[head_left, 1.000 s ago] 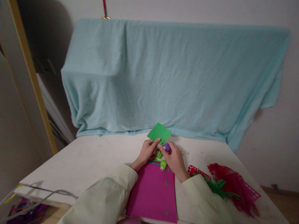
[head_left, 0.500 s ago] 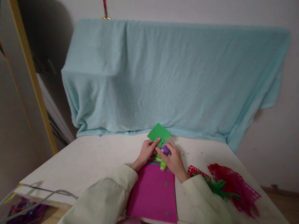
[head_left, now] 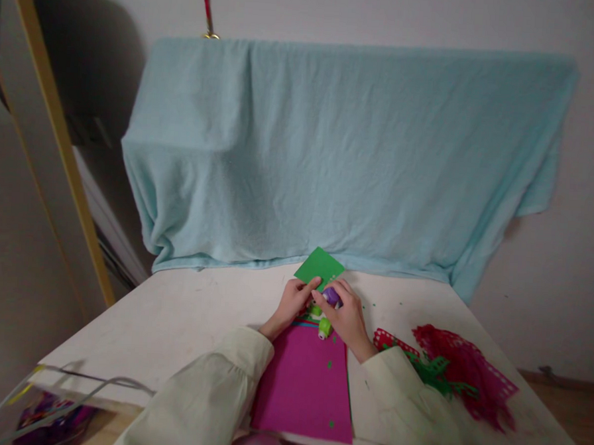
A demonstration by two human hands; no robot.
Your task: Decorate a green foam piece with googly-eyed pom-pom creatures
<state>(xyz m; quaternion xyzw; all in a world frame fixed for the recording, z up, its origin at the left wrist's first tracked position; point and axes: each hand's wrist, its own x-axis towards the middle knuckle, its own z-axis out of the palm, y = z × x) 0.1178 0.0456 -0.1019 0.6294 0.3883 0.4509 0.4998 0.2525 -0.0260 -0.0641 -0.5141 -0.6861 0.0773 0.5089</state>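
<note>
My left hand [head_left: 293, 300] pinches a green sheet of paper [head_left: 319, 265] between thumb and fingers; a few punched holes show near its right edge. My right hand [head_left: 350, 318] is closed around a small purple craft punch [head_left: 331, 296] at the near edge of that sheet. Whether the paper sits inside the punch's slot is hidden by my fingers. Just below lie lime-green punches [head_left: 324, 328], partly covered by my hands. Under my wrists is a stack of coloured paper with a magenta sheet [head_left: 302, 389] on top, dotted with tiny green cut-outs.
Red, magenta and green punched paper scraps [head_left: 468, 374] lie heaped on the right of the white table [head_left: 172, 329]. Tiny green bits are scattered past my right hand. A light blue cloth [head_left: 355, 159] hangs along the back. Grey cables [head_left: 94, 388] loop at the front left.
The green sheet has shifted slightly to the right, and its punched holes are now more covered. My right hand and the purple punch have moved a little to the right.
</note>
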